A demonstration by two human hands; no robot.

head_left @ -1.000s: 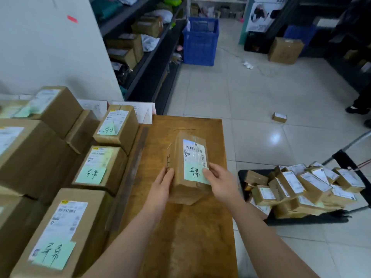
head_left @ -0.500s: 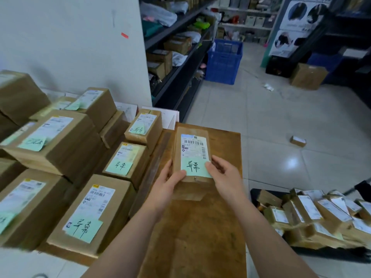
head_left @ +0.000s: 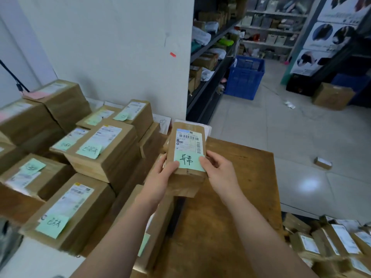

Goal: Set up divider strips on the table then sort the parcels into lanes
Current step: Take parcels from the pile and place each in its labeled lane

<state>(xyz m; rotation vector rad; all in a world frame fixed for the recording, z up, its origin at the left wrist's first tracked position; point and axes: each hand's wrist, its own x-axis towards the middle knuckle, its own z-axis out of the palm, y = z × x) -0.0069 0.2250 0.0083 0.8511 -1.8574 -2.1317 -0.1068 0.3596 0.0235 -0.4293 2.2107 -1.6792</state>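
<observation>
I see the wooden table [head_left: 236, 197] filling the lower middle of my view, its brown top bare on the right side. To its left stand stacked parcels [head_left: 104, 149], brown cartons with white shipping labels and green sticky notes, piled against the white wall [head_left: 112, 47]. Beyond the table's far edge the tiled floor [head_left: 301, 137] runs back to a blue crate [head_left: 244, 79] beside dark shelving [head_left: 208, 63]. At the lower right lies a heap of smaller parcels [head_left: 337, 243]. My left hand [head_left: 162, 177] and right hand [head_left: 218, 173] both clasp one parcel [head_left: 187, 149] by its near end, thumbs pressed on its green note [head_left: 188, 161], holding it above the table's left part, just beside the stacks. One small box [head_left: 322, 163] sits alone on the floor.
</observation>
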